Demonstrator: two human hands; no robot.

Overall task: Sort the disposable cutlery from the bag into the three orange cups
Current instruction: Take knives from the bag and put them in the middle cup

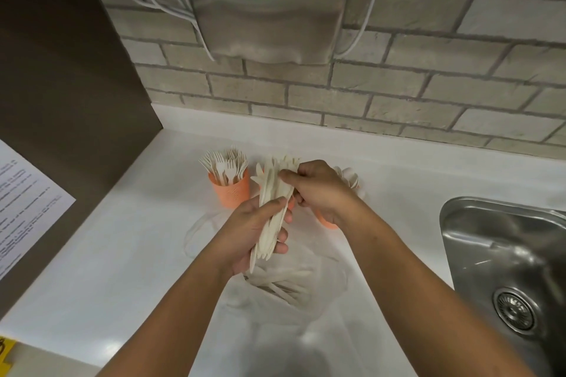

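The left hand (251,231) holds a bunch of pale cutlery (272,202) above a clear bag (277,289). The right hand (318,190) pinches the bunch's far end. An orange cup (232,192) full of forks (225,162) stands just left. A metal sink (490,242) sits right.

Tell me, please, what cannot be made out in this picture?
Head view:
- Middle cup: nearly hidden behind the bundle that the left hand holds.
- Right cup: mostly behind the right hand.
- Cutlery in the bag: blurred by plastic, kinds unclear.
- Sheet: text too blurred.
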